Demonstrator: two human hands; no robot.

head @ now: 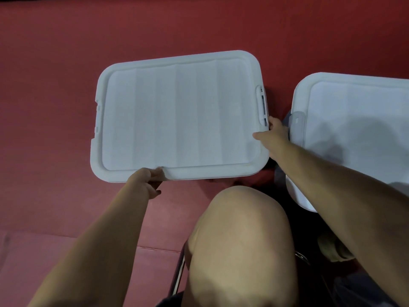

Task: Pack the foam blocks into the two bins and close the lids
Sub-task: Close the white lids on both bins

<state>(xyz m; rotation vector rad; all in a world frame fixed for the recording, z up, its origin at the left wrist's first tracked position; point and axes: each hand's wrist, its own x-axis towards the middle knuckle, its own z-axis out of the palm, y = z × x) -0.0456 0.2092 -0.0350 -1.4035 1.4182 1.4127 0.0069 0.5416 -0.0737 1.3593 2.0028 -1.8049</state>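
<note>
Seating lid (179, 116) on the left bin, floor level.
L hand (147, 181) pinches near edge, R hand (273, 132) grips right edge by latch (262, 105); 2nd bin (358, 129) lidded, just beside. Press corners evenly, then snap latches.

Both hands grip the left lid (179, 118): left hand (147, 180) at its near edge, right hand (273, 131) beside its right latch (262, 105).

white ribbed lids (179, 116), red floor mat (55, 74)
</note>
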